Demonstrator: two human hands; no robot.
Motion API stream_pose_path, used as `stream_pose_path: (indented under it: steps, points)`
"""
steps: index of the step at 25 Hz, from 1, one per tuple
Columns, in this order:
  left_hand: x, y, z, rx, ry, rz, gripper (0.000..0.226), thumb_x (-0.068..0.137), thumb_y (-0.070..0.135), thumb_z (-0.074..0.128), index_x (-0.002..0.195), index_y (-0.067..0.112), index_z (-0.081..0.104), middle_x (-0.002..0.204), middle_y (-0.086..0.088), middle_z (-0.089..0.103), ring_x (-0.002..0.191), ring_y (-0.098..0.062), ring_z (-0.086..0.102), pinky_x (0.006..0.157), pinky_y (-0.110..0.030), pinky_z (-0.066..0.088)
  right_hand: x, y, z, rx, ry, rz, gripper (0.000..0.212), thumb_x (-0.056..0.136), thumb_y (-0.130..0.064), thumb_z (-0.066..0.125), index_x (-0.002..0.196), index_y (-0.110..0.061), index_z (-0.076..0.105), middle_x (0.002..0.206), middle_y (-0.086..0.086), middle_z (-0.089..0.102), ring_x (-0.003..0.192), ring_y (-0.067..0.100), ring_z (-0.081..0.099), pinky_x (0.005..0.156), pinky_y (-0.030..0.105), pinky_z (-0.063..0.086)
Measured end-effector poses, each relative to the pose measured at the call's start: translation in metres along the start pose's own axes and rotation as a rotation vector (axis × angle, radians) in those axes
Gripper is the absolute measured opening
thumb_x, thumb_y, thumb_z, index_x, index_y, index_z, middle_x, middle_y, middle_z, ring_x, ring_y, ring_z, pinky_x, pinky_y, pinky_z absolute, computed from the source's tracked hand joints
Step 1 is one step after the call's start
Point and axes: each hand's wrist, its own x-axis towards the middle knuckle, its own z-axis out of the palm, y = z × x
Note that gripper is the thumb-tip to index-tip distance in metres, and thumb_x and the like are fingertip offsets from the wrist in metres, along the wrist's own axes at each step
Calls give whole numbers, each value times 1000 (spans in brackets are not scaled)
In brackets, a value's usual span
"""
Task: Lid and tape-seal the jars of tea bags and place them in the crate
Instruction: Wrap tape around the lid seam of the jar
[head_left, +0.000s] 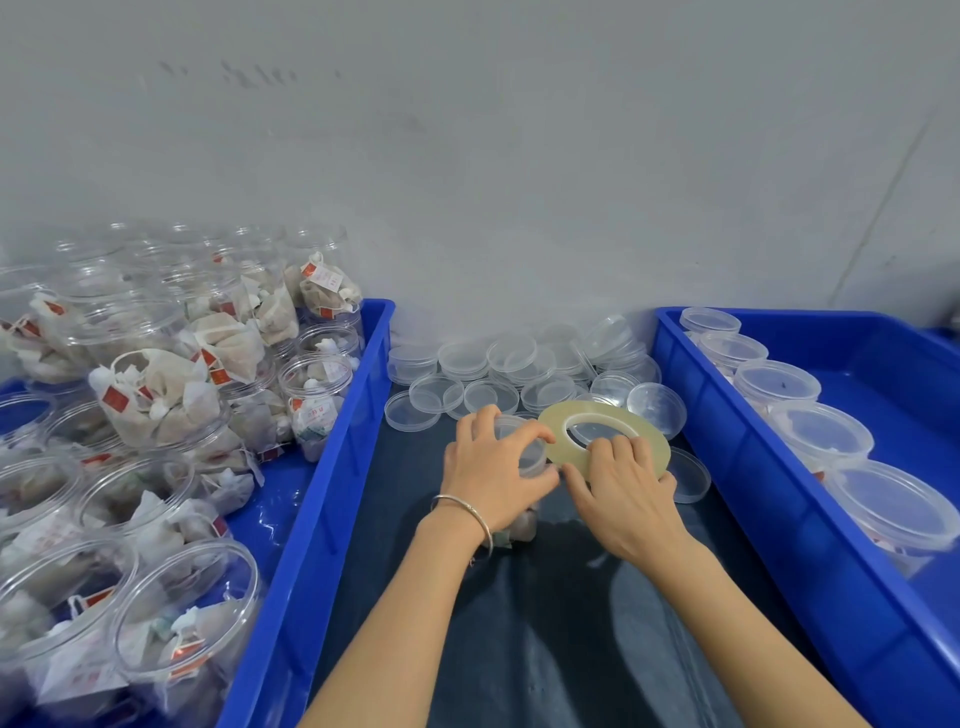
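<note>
On the dark worktop, the left hand wraps curled fingers around a clear plastic jar of tea bags, lid on. The right hand pinches a flat yellowish roll of clear tape just beside the jar; whether tape already touches the lid seems unclear. Lidded jars line the blue plastic crate on the right.

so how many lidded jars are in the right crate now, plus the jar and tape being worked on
lidded jars in the right crate: 5
jar gripped by the left hand: 1
tape roll: 1
total: 7
</note>
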Motion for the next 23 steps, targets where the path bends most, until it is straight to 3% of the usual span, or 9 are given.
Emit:
stream_pose_path:
  steps: [6,23]
  points:
    - [1,2,7,12,100,-36,29,83,56,56,110,45,54,139,0,32,132,-24,24,103,-39,31,1,-3,0,-72,-6,-1,40,99,-49,27,108,-15,45,121,0,43,119,21,32,90,45,37]
    - [1,14,11,61,111,-106,27,86,44,54,113,39,50,131,-5,33,123,-31,30,97,-44,34,0,-10,-7,-130,-3,8,43,99,-50,26,110,-15,48,120,0,47,118,20,35,88,45,37]
